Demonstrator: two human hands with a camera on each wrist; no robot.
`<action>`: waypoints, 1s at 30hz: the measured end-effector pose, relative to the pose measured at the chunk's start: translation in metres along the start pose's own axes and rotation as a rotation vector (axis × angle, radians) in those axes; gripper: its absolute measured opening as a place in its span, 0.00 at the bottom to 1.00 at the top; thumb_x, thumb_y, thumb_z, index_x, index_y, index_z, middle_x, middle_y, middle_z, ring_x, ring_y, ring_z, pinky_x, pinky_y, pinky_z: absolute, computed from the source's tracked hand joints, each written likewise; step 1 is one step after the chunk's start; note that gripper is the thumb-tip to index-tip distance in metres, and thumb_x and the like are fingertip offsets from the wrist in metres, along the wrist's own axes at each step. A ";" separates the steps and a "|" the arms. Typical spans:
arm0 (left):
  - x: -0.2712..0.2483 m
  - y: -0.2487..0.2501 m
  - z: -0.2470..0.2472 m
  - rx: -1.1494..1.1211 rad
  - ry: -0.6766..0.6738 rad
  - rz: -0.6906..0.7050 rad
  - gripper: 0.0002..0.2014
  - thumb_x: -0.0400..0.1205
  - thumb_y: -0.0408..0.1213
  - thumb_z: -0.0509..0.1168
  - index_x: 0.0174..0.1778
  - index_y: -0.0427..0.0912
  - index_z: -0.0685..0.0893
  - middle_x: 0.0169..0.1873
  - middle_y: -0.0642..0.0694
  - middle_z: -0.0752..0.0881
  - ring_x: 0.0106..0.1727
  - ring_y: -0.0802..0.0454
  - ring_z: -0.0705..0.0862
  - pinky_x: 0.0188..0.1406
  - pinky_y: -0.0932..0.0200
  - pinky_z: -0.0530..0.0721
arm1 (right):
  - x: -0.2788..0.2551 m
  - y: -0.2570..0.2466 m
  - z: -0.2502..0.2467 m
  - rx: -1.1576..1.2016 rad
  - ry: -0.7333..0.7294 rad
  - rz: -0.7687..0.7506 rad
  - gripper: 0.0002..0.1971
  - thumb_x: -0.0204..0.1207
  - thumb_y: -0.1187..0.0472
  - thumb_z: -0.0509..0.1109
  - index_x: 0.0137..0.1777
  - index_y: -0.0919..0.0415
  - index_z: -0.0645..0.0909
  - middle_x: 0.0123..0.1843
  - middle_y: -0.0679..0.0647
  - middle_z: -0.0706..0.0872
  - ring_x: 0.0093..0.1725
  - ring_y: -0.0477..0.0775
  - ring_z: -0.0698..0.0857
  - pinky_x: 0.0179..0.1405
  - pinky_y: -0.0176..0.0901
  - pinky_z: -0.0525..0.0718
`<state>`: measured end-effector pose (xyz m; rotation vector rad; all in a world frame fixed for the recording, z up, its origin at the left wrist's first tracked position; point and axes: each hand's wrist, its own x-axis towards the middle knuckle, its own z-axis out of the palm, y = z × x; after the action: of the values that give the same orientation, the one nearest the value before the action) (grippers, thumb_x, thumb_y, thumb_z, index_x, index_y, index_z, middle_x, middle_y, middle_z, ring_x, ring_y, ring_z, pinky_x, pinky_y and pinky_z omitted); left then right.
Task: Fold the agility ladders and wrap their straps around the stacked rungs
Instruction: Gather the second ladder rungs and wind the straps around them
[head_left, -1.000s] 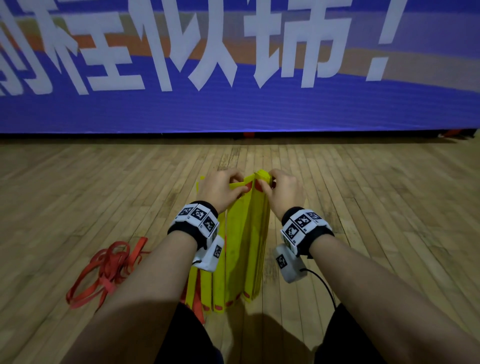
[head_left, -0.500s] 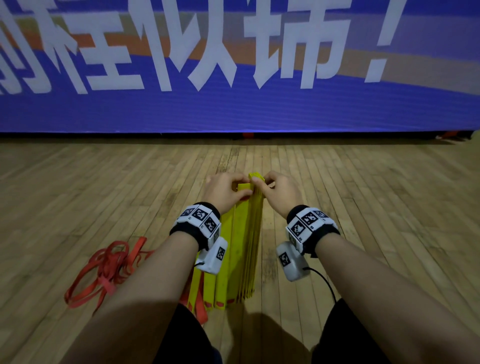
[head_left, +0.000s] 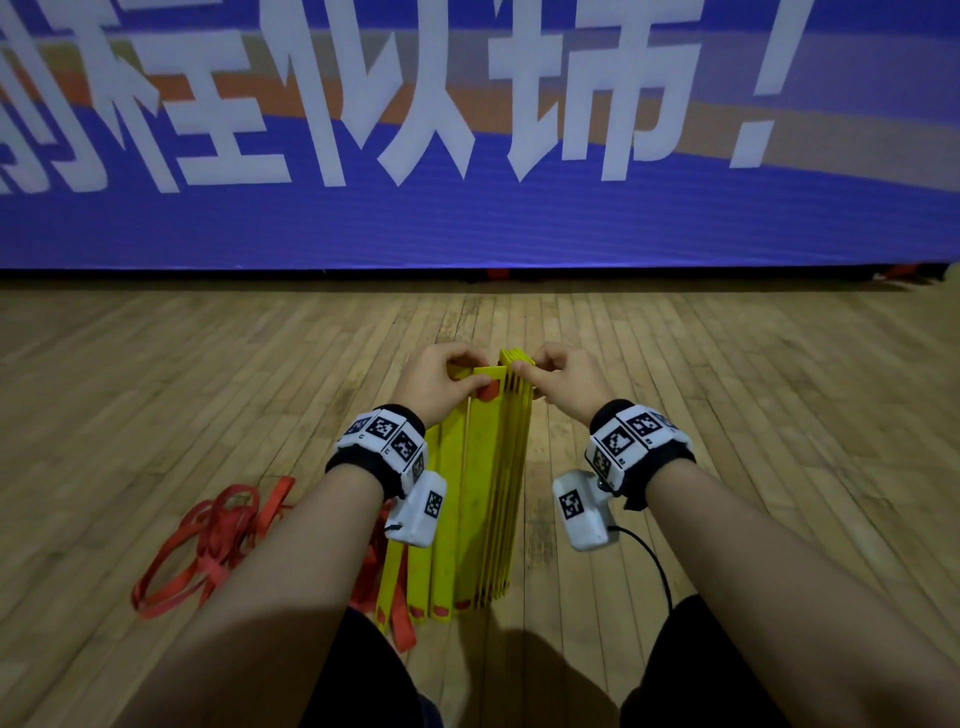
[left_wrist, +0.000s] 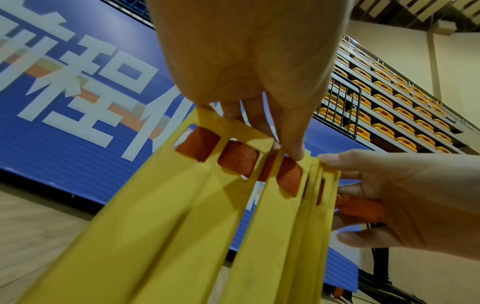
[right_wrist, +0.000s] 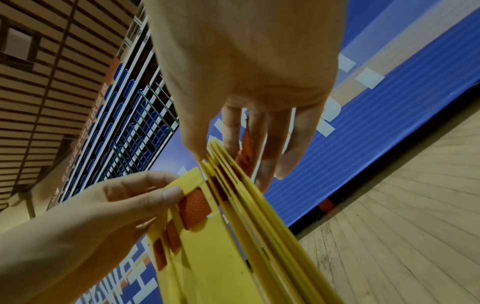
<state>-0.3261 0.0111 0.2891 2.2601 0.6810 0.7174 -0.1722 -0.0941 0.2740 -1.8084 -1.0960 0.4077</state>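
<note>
Yellow ladder rungs (head_left: 483, 493) stand on edge on the wooden floor between my forearms, with red-orange strap (left_wrist: 239, 160) threaded through the slots at their far ends. My right hand (head_left: 540, 376) grips the tightly packed stack of rungs (right_wrist: 259, 216), thumb on the near side and fingers behind. My left hand (head_left: 467, 376) pinches the far ends of the loose rungs (left_wrist: 182, 226) just left of that stack. Both hands are seen close up in the wrist views, my left hand (right_wrist: 155, 191) and my right hand (left_wrist: 363, 195).
Loose loops of red strap (head_left: 208, 545) lie on the floor at the left, running under my left forearm to the rungs' near ends. A blue banner (head_left: 467, 218) with white characters stands along the far edge of the floor. My knees are at the bottom.
The fanned rungs have closed up toward the right, so more of them sit packed against my right hand. Both hands have stayed at the rungs' far ends.
</note>
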 end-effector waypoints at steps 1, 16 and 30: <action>0.001 -0.001 -0.002 -0.009 0.010 0.007 0.07 0.74 0.35 0.75 0.44 0.49 0.86 0.45 0.49 0.89 0.46 0.54 0.84 0.49 0.63 0.82 | 0.000 0.000 -0.001 0.003 0.000 -0.002 0.13 0.76 0.51 0.72 0.32 0.53 0.78 0.34 0.56 0.87 0.42 0.59 0.88 0.46 0.56 0.84; 0.006 -0.018 -0.004 -0.049 0.112 -0.067 0.06 0.73 0.36 0.77 0.37 0.46 0.85 0.34 0.59 0.83 0.43 0.58 0.80 0.43 0.67 0.73 | -0.002 -0.006 -0.002 -0.049 0.006 -0.078 0.07 0.76 0.51 0.72 0.51 0.47 0.79 0.43 0.53 0.87 0.46 0.56 0.87 0.52 0.59 0.84; 0.002 -0.031 -0.023 -0.373 0.057 -0.179 0.10 0.76 0.26 0.72 0.39 0.48 0.83 0.39 0.50 0.84 0.41 0.55 0.82 0.40 0.61 0.83 | -0.004 -0.010 -0.002 -0.102 0.137 -0.022 0.11 0.73 0.50 0.75 0.49 0.51 0.77 0.45 0.47 0.82 0.48 0.51 0.83 0.48 0.50 0.84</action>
<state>-0.3480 0.0424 0.2816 1.8215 0.7019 0.7537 -0.1784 -0.0972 0.2823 -1.8827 -1.0562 0.2149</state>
